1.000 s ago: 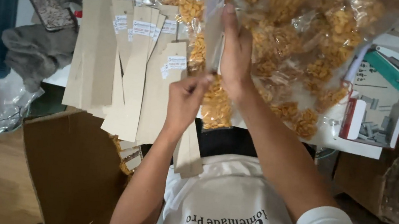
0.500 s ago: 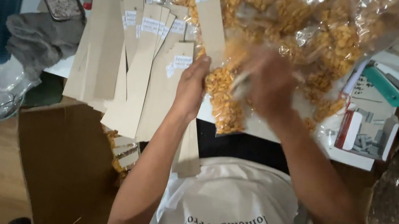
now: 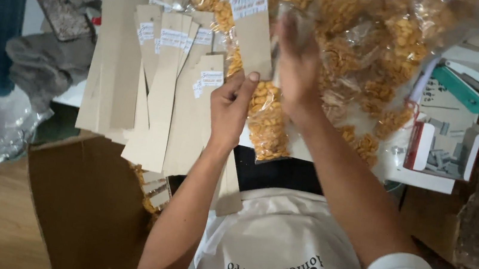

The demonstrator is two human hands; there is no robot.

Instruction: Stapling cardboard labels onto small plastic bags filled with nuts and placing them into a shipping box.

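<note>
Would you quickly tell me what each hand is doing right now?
Left hand: closed, pinching the labelled tan cardboard strip on the clear bag of orange snacks.
Right hand: blurred, cannot be told.

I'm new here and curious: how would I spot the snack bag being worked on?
Find the heap of clear snack bags up top. Below it, the left hand pinches one bag hanging alone, a tan card strip standing at its top.

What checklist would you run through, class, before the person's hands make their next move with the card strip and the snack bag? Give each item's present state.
1. Left hand grips the brown card strip: ok.
2. Right hand holds the clear snack bag: cannot tell, blurred.
3. Strip lies against the bag's top: ok.
4. Bag sealed: cannot tell.
5. Spare labelled strips lie beside the left hand: ok.
6. Green stapler within sight: ok.
</note>
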